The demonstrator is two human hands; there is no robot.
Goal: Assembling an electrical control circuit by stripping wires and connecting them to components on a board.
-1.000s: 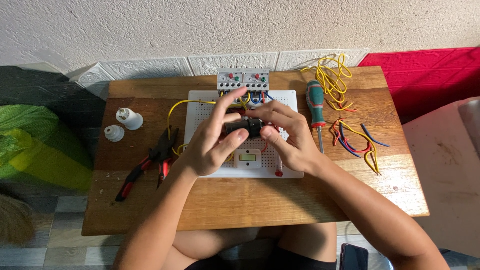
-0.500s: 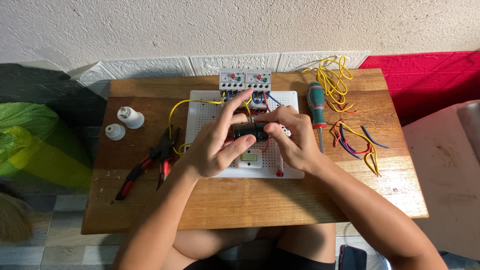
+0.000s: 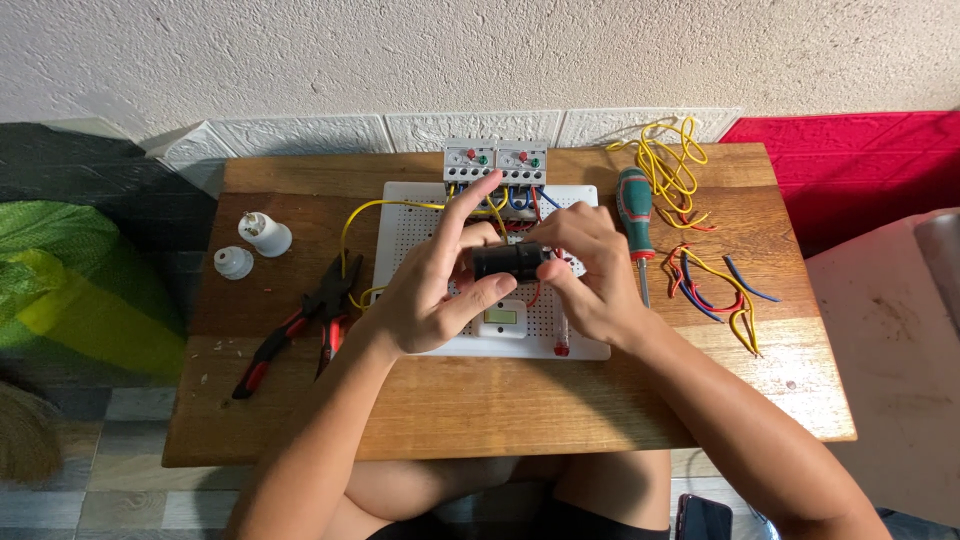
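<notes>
Black cylinder [image 3: 508, 262] sat gripped between both hands, held just above the middle of the white perforated board [image 3: 580, 345], near the worktop's [image 3: 500, 400] centre. Largest first: wooden worktop, rectangular, far edge against a white textured wall. White perforated board lay on it toward the far edge, middle. Two grey relay-type modules [image 3: 497, 162] with red and green buttons stood at the board's far edge, short coloured wires running down from them onto the board. A small white module with a pale green face [image 3: 500, 319] sat on the board near its front edge, partly under the hands.

Left hand [image 3: 440, 285] was clamped on the cylinder's left end, thumb underneath, index finger raised and pointing up toward the modules. Right hand [image 3: 590, 275] was clamped on the cylinder's right end, fingers curled over the top.

Red-and-black pliers [image 3: 300, 325] lay left of the board, handles pointing at the worktop's front-left corner. Green-handled screwdriver [image 3: 636, 215] lay just right of the board, tip toward the front. Yellow wire bundle [image 3: 670, 165] sat at the far-right corner. Loose yellow, red and blue wires [image 3: 715, 295] lay near the right edge. Two small white ceramic fittings [image 3: 252, 245] stood near the left edge. One yellow wire [image 3: 365, 210] looped from the board's left side.
</notes>
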